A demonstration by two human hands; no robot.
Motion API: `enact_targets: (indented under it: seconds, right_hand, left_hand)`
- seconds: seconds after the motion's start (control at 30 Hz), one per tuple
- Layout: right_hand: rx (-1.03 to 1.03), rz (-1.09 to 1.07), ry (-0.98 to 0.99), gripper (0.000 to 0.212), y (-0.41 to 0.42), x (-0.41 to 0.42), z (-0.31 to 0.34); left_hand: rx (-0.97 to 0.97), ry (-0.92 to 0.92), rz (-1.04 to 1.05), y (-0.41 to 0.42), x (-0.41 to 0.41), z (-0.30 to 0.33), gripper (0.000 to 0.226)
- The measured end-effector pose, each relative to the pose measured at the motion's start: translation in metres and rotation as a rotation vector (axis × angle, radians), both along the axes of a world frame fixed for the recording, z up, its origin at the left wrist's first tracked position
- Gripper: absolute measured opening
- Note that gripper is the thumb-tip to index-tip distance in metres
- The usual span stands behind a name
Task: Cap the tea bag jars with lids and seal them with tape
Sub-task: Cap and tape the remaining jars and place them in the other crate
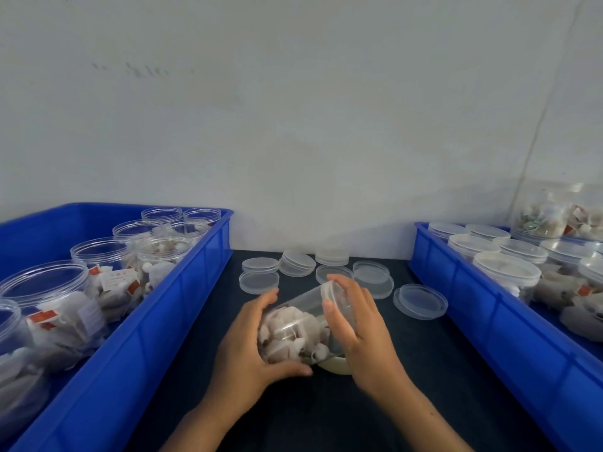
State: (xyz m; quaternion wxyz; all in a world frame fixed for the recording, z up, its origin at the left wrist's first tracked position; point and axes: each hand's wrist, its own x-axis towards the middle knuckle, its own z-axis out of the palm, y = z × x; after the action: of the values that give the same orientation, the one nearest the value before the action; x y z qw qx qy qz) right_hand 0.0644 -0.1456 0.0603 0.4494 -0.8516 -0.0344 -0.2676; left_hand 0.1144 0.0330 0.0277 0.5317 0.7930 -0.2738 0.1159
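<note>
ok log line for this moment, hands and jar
left hand grips tilted jar | right hand holds lid on jar | tape roll beneath | spare lids on table

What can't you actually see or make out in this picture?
- Tape roll, head view: mostly hidden under the jar and the right hand.
- Lid on that jar: the right hand's fingers cover it, so whether it is fully seated is unclear.
- Left crate and right crate: cut off by the frame edges.
- Tea bag labels: print too small.
- Left hand covers the jar's base.
</note>
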Motion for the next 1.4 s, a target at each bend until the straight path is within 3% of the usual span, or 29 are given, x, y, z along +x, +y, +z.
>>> enact_targets:
  seconds: [0.1,0.27,0.5,0.63,0.77,0.87,1.0,1.1,1.2,1.27,1.33,1.4]
  right_hand:
    - [-0.051,0.027,-0.002,0.061,0.002,0.000,-0.002]
    - [0.083,0.080,0.064,0.052,-0.001,0.005,-0.009]
    - [-0.541,-0.108,0.360,0.045,-0.006,0.006,-0.031]
    - [-0.687,-0.159,0.303,0.031,-0.001,0.005,-0.028]
    - [-0.539,-0.173,0.341,0.014,0.002,0.001,-0.020]
    - [-0.366,-0.166,0.440,0.014,0.002,-0.001,-0.016]
    - [-0.322,-0.209,0.489,0.045,0.006,-0.001,-0.018]
    - [-0.276,-0.241,0.515,0.048,0.007,0.001,-0.019]
    - [-0.241,-0.211,0.536,0.038,0.006,0.001,-0.021]
    - [-0.245,-0.197,0.543,0.032,0.006,0.002,-0.023]
    - [-0.239,-0.182,0.536,0.030,0.006,0.001,-0.023]
    - [-0.240,-0.156,0.502,0.033,0.007,-0.001,-0.023]
  left_hand:
    - [0.180,-0.214,0.074,-0.004,-0.002,0.000,0.092]
    - [0.049,-0.125,0.198,-0.007,0.002,-0.005,0.090]
    - [-0.133,0.189,0.254,-0.001,0.010,-0.013,0.080]
    - [-0.114,0.215,0.181,-0.002,0.012,-0.016,0.082]
    - [-0.083,0.250,0.132,0.000,0.017,-0.018,0.074]
    - [-0.053,0.257,0.107,0.000,0.017,-0.015,0.076]
    - [-0.021,0.286,0.076,0.001,0.017,-0.011,0.074]
    - [0.031,0.290,0.100,-0.002,0.014,-0.011,0.084]
    - [0.041,0.091,0.418,-0.008,0.002,-0.001,0.102]
    - [0.021,-0.295,0.597,-0.010,-0.001,0.003,0.083]
    - [0.029,-0.586,0.448,-0.015,-0.012,0.007,0.049]
    - [0.222,-0.590,0.196,-0.024,-0.020,0.007,0.024]
